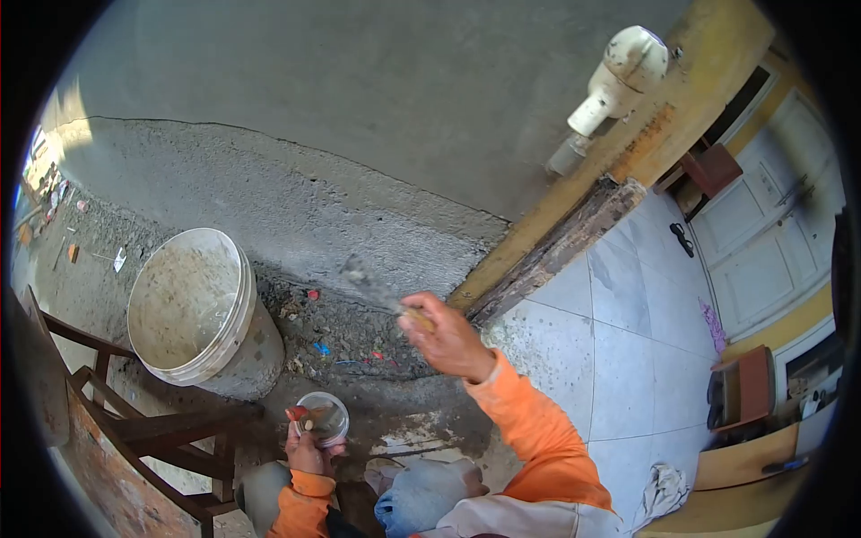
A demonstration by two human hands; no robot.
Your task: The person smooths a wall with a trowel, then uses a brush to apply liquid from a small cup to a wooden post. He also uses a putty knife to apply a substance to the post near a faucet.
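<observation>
My right hand (448, 341) is closed around the wooden handle of a small trowel (372, 285). Its blade is smeared by motion and points toward the rough, wet-looking lower band of the plastered wall (296, 193). Lower down, my left hand (308, 453) grips a small clear plastic tub (335, 418) by its side, fingers at the rim. A red-tipped piece (296, 413) and a short wooden stub show at the fingers on the tub's left. Both sleeves are orange.
A large dirty white bucket (238, 314) stands to the left by the wall. Wooden framing (170, 430) is at lower left. Rubble (332, 332) lines the wall's foot. A yellow post (574, 197) with a white pipe fitting (628, 67) rises at right, beside a tiled floor (619, 359).
</observation>
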